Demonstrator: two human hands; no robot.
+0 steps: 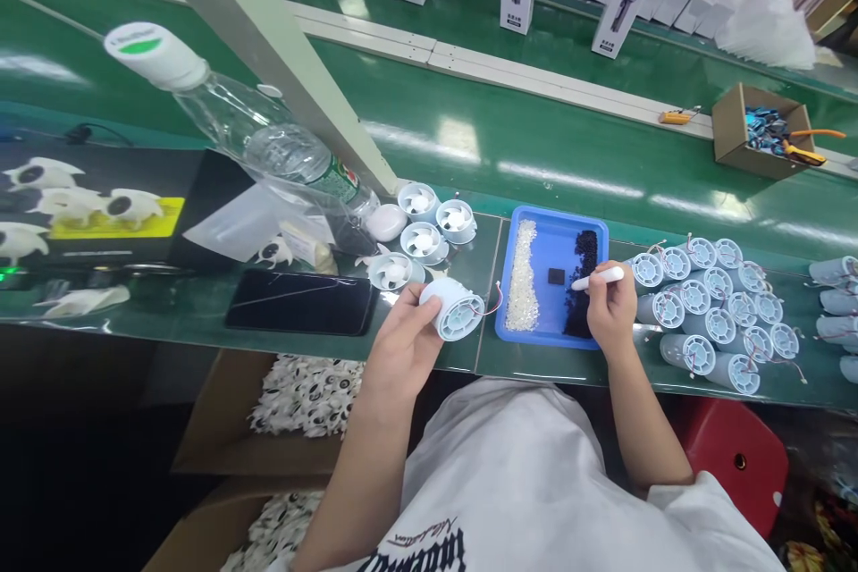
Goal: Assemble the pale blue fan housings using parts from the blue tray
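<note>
My left hand (402, 341) is closed around a pale blue fan housing (456, 311); its spoked end faces me and a thin wire sticks out to the right. In my right hand (613, 308) is a white pen-shaped tool (599, 278), gripped near its thick end. Its tip points left, over the small black parts (580, 286) in a blue tray (558, 341). Small clear-white parts (522, 277) form a strip along the tray's left side. Between the two strips lies a small black square block (556, 276).
Several fan housings with white blades (424, 241) stand left of the tray, beside a phone (299, 302) and a tilted plastic bottle (281, 138). Many wired housings (720, 324) are grouped at right. A metal post (281, 45) rises behind. Boxes of white parts (305, 393) sit below the table.
</note>
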